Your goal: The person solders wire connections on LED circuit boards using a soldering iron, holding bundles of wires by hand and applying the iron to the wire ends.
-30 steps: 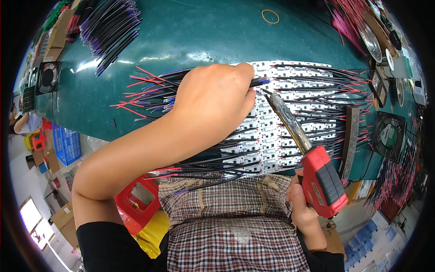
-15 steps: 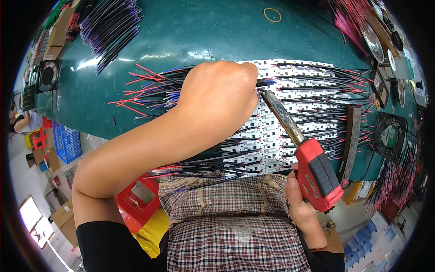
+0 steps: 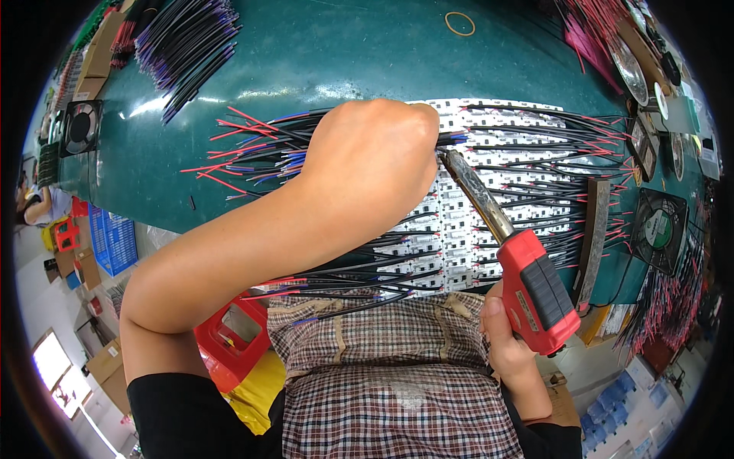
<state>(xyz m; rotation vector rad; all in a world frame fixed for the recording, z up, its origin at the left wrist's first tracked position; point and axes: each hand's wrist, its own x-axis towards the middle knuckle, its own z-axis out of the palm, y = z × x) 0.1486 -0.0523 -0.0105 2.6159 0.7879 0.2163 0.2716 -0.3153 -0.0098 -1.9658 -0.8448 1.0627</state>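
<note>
My left hand [image 3: 375, 145] is closed, its back upward, over the left side of the white circuit board panel [image 3: 456, 264]. Its fingertips are hidden under it. Black wires [image 3: 294, 126] with red and blue ends run beneath this hand, and blue-tipped ends poke out at its right side, so it seems to pinch a wire. In my right hand [image 3: 505, 340] is a red and black pistol-shaped soldering iron [image 3: 539, 294]. The tip of the iron points up and left, close beside my left fingers at the board. Whether it touches a joint cannot be made out.
A dark bar [image 3: 592, 241] lies across the wires on the right, with a black fan [image 3: 657, 232] beyond it. A wire bundle [image 3: 187, 50] lies far left on the green table [image 3: 359, 53], a rubber band [image 3: 459, 24] at the back. A second fan [image 3: 81, 128] stands left.
My left hand has shifted very slightly up and to the right. The soldering iron has tilted a little in my right hand, its tip staying beside the left fingers.
</note>
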